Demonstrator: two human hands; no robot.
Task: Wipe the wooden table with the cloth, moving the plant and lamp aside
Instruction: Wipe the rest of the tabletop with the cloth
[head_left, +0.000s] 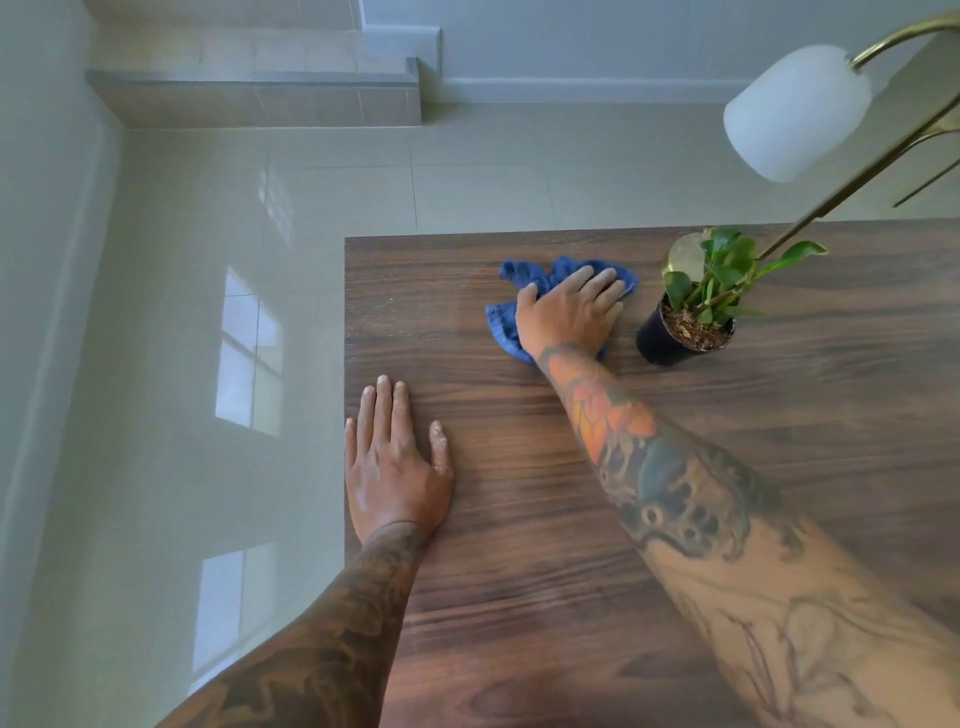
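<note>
1. Right now the right hand (569, 312) lies flat on the blue cloth (506, 325), with its fingers straight and close together, pressing the cloth down on the wooden table (545, 519).
2. The cloth is crumpled and sits near the far edge of the table, a little way in from the far left corner.
3. The left hand (397, 467) rests flat on the table right at the left edge, fingers straight and holding nothing.
4. The plant (714, 283) has green leaves and stands upright in a black pot (657, 340) with brown soil, just beside the right hand, not touching it.
5. The lamp (797, 111) has a white shade and thin gold rods. Its shade hangs high over the far right part of the table, and one gold rod goes down behind the plant leaves.
6. Both arms have tattoos.
7. No words or labels can be read on anything.
8. Beyond the table edge is a shiny tile floor (182, 312).
</note>
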